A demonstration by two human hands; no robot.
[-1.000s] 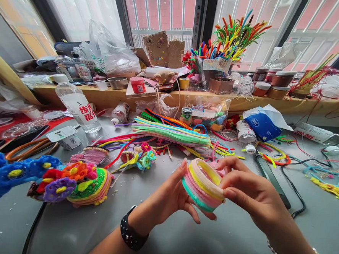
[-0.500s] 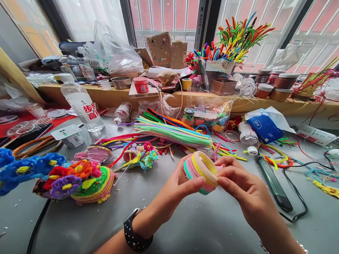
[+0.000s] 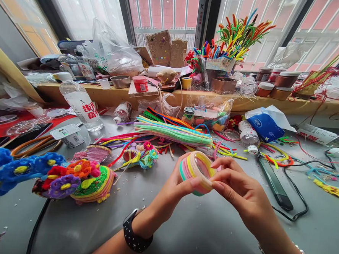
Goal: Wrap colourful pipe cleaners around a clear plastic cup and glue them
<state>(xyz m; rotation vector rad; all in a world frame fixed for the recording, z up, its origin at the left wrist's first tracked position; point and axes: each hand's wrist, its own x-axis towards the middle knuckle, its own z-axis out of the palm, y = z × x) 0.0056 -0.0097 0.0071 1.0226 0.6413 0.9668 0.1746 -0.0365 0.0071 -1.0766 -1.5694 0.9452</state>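
Note:
A small round cup wrapped in pastel pipe cleaners [image 3: 191, 168], in yellow, pink and mint bands, is tilted above the table with its hollow opening facing up and right. My left hand [image 3: 176, 183] is closed around its left side, thumb across the front. With thumb and forefinger, my right hand [image 3: 235, 184] pinches a pale pink pipe cleaner at the right of the rim; the pinched part is mostly hidden by the fingers. A bundle of pastel pipe cleaners [image 3: 171, 133] lies just beyond both hands.
Fuzzy flower crafts [image 3: 65, 184] stand at the left, near an upright water bottle [image 3: 83, 106] and a plastic tub [image 3: 68, 135]. At the right lie a dark green tool with a cord [image 3: 275, 183] and a blue tissue pack [image 3: 264, 125]. Jars and pipe-cleaner stems [image 3: 234, 43] line the sill.
The wrapped cup has shifted slightly left and turned so more of its opening shows. My right fingers have moved a little left along with it.

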